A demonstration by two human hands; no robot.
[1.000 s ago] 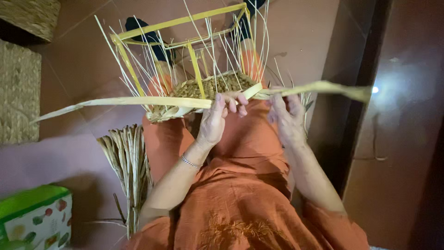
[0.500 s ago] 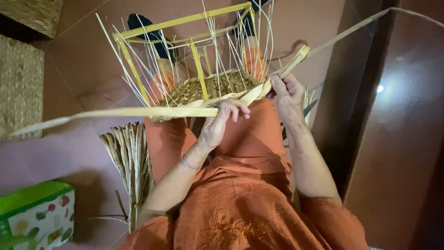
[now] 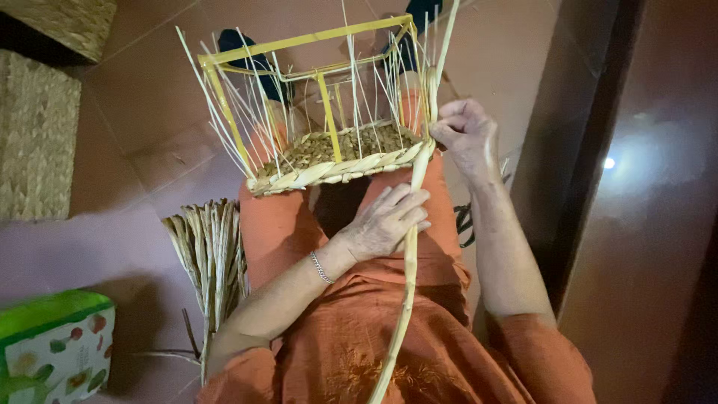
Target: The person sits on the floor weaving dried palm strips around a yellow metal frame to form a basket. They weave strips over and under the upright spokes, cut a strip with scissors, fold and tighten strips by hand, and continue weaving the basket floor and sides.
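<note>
The long pale flat reed strand (image 3: 410,247) runs almost straight along the person's body: its lower end trails down over the orange-clad lap to the bottom of the view, and its upper end climbs past the right-hand corner of the half-woven straw basket (image 3: 336,161) and on above the yellow frame (image 3: 299,41). The basket, with its thin upright stakes, rests on the person's knees, woven base tilted toward the viewer.

The right hand (image 3: 467,135) is the nearer one to the working corner; its fingers (image 3: 449,123) are clenched on the strand right where it meets the basket's edge. The left hand (image 3: 385,221) sits lower on the lap, fingers curled loosely over the strand's middle, pressing rather than gripping (a thin bracelet shows at the wrist).

To the person's left, a bundle of dried reed strands (image 3: 209,247) lies on the reddish tiled floor (image 3: 149,112), just beside the thigh. Further out stand a green and white printed box (image 3: 52,352) and woven mats (image 3: 34,142). A dark wooden panel (image 3: 643,224) rises on the right.
</note>
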